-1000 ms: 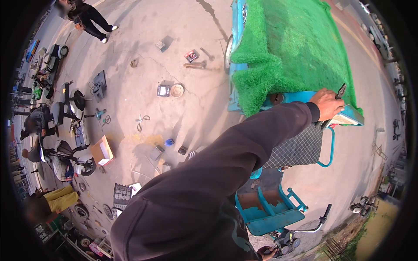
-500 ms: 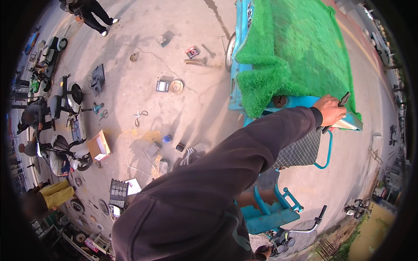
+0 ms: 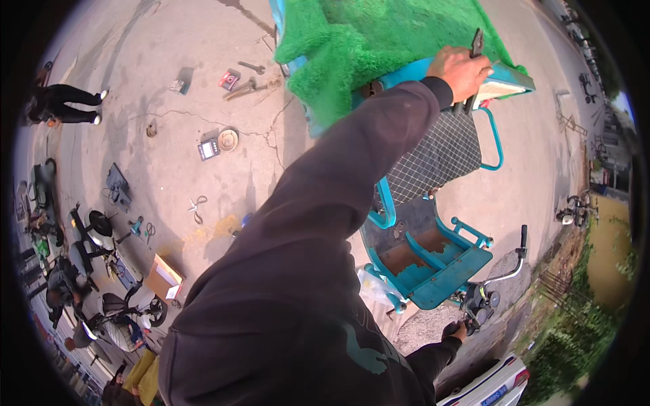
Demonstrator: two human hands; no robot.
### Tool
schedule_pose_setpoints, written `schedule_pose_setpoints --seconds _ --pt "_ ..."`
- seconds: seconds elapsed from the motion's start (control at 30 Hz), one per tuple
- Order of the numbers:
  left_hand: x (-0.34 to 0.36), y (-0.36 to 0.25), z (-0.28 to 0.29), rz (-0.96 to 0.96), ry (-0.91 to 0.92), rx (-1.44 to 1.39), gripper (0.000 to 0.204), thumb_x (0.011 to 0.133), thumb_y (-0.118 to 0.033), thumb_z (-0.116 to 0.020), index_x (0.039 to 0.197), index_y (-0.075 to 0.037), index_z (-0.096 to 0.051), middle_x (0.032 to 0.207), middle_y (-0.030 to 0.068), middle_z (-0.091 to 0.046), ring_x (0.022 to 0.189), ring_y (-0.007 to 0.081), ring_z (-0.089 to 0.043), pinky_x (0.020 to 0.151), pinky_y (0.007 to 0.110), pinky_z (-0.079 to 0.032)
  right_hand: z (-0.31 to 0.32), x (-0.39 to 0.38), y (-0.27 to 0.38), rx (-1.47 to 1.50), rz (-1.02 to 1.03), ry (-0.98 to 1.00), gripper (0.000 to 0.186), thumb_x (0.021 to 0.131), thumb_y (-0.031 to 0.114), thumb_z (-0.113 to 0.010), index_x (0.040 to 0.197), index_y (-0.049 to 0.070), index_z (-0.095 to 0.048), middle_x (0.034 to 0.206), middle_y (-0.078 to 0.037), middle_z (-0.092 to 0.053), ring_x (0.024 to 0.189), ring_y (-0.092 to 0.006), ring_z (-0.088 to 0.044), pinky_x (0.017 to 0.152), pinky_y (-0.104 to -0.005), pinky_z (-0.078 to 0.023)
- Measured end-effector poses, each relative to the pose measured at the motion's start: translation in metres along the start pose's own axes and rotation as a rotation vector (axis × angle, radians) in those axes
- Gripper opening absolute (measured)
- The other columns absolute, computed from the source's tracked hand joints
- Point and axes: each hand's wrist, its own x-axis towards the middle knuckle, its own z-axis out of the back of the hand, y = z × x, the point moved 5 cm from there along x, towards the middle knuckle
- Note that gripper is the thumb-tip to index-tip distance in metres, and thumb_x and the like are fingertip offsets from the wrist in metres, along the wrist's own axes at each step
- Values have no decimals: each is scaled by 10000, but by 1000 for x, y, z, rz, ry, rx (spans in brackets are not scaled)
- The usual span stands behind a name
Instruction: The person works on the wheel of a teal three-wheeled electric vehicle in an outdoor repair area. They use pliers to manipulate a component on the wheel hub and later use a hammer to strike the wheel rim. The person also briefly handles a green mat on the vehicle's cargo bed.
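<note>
My left hand (image 3: 460,73) is stretched out to the upper right, closed round dark pliers (image 3: 477,44) whose head sticks up past the fingers. Below that hand is a black quilted seat (image 3: 433,159) with teal side rails, part of a teal cargo tricycle (image 3: 450,281). Green artificial turf (image 3: 379,40) drapes over its cargo bed, just beyond the hand. At the lower right, my right hand (image 3: 459,331) is wrapped round the near black grip of the handlebar (image 3: 497,274). My left sleeve hides the middle of the scene.
On the concrete to the left lie scissors (image 3: 198,208), a small scale-like device (image 3: 208,149), a round tin (image 3: 228,140), a wrench (image 3: 252,68) and an open cardboard box (image 3: 164,279). A person (image 3: 64,103) stands far left. A white car (image 3: 491,386) is at the bottom right.
The view has swung toward the tricycle's front, so the bed sits higher up and the handlebar shows more. The pliers stay in my left hand; my right hand shows more clearly on the grip.
</note>
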Motion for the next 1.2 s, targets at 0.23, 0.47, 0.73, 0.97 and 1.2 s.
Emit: schedule_pose_setpoints --seconds 0.23,0.47,0.73,0.97,1.2 --pt "3 2 6 37 40 75 301 1000 -343 -522 1067 -89 -669 883 194 -697 864 433 -645 768 530 -490 3 23 11 -27 38 -38 194 816 27 -684 751 90 -513 681 -20 -493 583 -184 -512 589 -326 -525" --pt "0 2 -17 -72 1 94 318 1001 -361 -516 1052 -84 -665 907 205 -694 879 436 -645 751 503 -494 24 21 6 -100 83 -60 140 819 43 -693 857 22 -559 762 -79 -523 626 -229 -544 582 -357 -535" --pt "-4 7 7 -98 -122 82 237 955 -329 -597 967 -113 -694 807 152 -675 796 351 -652 743 488 -496 -5 19 -1 148 -60 97 214 867 110 -658 721 130 -503 643 21 -483 549 -117 -507 496 -259 -445" --pt "-5 3 0 -63 -72 13 174 928 -290 -625 891 -133 -691 825 122 -663 882 302 -621 814 467 -433 23 52 12 -219 254 25 191 816 315 -711 905 149 -682 781 32 -557 679 -135 -548 634 -288 -478" --pt "-9 8 4 -63 -76 100 206 932 -311 -619 867 -133 -700 754 109 -648 830 291 -628 778 441 -441 -27 -1 10 -246 132 9 196 824 310 -679 725 172 -581 632 54 -535 493 -118 -531 454 -271 -459"
